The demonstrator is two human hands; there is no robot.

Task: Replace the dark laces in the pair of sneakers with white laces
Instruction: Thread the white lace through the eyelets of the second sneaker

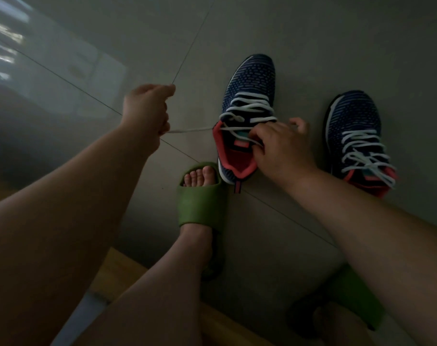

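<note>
The left hand point(147, 106) pinches the flat white lace point(187, 131) and pulls it taut sideways. The right hand point(279, 143) holds down the tongue of the dark blue knit sneaker point(249, 83) on the grey tiled floor point(312, 46), fingers curled on the lace there. I think the pull should be even, so both ends stay equal; the second laced sneaker point(354, 116) stands beside.

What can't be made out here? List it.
Head view:
- Upper eyelets on the right side of the left sneaker: covered by the right hand.
- Lace end: hidden inside the left hand.
- Right slipper: mostly behind the right forearm.
- Dark laces: none in frame.
</note>
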